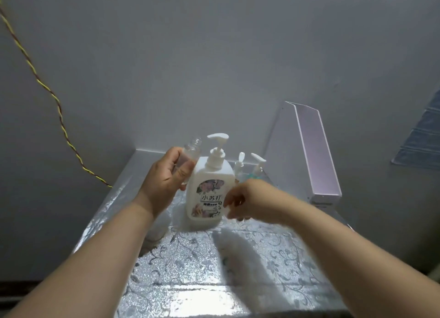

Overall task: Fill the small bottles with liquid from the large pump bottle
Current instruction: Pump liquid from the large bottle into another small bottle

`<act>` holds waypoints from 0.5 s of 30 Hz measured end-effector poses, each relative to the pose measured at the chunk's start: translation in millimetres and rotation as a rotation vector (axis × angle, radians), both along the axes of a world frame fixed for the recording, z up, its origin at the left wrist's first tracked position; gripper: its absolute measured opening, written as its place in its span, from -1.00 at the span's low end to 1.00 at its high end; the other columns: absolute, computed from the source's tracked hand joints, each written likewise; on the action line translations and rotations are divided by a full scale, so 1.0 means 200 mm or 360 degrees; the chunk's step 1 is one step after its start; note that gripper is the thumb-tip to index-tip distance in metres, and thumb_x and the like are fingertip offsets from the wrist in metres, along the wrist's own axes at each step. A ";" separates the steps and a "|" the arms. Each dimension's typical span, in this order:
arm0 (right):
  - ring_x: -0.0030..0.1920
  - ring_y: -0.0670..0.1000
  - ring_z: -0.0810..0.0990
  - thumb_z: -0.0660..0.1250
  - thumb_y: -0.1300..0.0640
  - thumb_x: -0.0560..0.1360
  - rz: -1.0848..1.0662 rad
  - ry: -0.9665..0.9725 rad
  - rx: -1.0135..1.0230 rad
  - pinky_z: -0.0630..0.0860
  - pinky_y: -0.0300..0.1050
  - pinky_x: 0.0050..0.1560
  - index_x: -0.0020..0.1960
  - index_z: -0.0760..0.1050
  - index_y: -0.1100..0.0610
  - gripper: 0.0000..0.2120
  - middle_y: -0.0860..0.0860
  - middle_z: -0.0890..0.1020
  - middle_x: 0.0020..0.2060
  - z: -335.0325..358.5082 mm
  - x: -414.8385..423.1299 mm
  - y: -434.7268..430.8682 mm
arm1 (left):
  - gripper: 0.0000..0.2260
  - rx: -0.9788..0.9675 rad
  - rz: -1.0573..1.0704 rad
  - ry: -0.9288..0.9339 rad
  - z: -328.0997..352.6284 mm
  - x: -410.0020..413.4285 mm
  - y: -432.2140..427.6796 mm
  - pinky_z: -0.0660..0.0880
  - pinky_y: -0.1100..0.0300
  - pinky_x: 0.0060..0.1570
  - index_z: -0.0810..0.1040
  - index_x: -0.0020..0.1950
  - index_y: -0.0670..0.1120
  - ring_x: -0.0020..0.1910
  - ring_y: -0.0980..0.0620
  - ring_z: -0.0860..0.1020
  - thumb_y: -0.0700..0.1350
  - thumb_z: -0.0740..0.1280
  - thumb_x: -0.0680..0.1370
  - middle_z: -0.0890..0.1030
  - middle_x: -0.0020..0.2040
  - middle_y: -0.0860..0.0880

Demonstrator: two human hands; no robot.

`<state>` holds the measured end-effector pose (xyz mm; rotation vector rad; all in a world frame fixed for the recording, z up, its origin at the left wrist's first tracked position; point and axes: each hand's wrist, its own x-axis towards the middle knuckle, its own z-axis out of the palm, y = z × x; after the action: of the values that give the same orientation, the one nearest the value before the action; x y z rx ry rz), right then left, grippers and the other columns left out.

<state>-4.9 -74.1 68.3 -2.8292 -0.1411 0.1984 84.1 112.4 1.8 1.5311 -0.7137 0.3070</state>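
A large white pump bottle (209, 189) with a flowered label stands upright on the silver patterned table (214, 265). My left hand (164, 177) holds a small clear bottle (190, 151) with its cap off, raised just left of the pump bottle's shoulder. My right hand (247, 202) hovers low at the pump bottle's right side, fingers curled around a small whitish piece that is blurred. Behind the large bottle stand two small pump bottles (247, 167), partly hidden by my right hand.
A pale pink box-like panel (316, 155) leans against the wall at the right. A twisted yellow and red cord (54, 103) runs down the left wall to the table's edge. The wall rises directly behind the bottles.
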 end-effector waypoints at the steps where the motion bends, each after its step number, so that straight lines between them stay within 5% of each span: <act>1: -0.32 -0.17 0.56 0.41 0.19 0.46 0.0039 -0.0022 0.0059 0.57 -0.39 -0.19 0.08 0.61 0.12 -0.80 -0.05 0.65 -0.20 0.07 -0.01 0.02 | -0.77 -0.0003 0.0004 -0.0005 0.00 0.00 0.00 0.46 0.20 -0.37 0.41 -0.24 0.11 -0.36 0.20 0.46 0.23 0.26 0.45 0.50 -0.34 0.14; 4: -0.33 -0.21 0.59 0.44 0.17 0.44 0.0129 -0.0192 0.0123 0.54 -0.47 -0.24 0.07 0.62 0.08 -0.79 -0.08 0.65 -0.21 0.27 -0.04 0.08 | -0.71 -0.0030 0.0028 -0.0051 0.01 -0.01 0.00 0.44 0.26 -0.40 0.42 -0.20 0.02 -0.39 0.21 0.46 0.23 0.26 0.43 0.51 -0.35 0.14; 10: -0.30 -0.16 0.51 0.46 0.17 0.41 0.0174 -0.0767 0.0236 0.42 -0.35 -0.18 0.04 0.64 0.02 -0.79 -0.17 0.55 -0.32 0.45 0.04 0.18 | -0.67 0.0013 0.0052 -0.0108 0.03 -0.03 0.01 0.40 0.35 -0.40 0.44 -0.15 -0.01 -0.41 0.23 0.46 0.26 0.24 0.45 0.55 -0.35 0.17; 15: -0.23 -0.13 0.52 0.45 0.20 0.42 0.0254 -0.0857 0.0112 0.46 -0.32 -0.09 0.08 0.63 0.05 -0.76 -0.12 0.58 -0.23 0.47 0.11 0.25 | -0.37 0.0046 0.0109 -0.0098 0.05 -0.04 0.02 0.40 0.34 -0.39 0.48 -0.04 -0.04 -0.39 0.20 0.44 0.52 0.14 0.38 0.54 -0.34 0.15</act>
<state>16.7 -25.1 163.2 -2.7287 -0.4773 -0.5287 75.4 115.4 11.0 1.5814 -0.7175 0.3982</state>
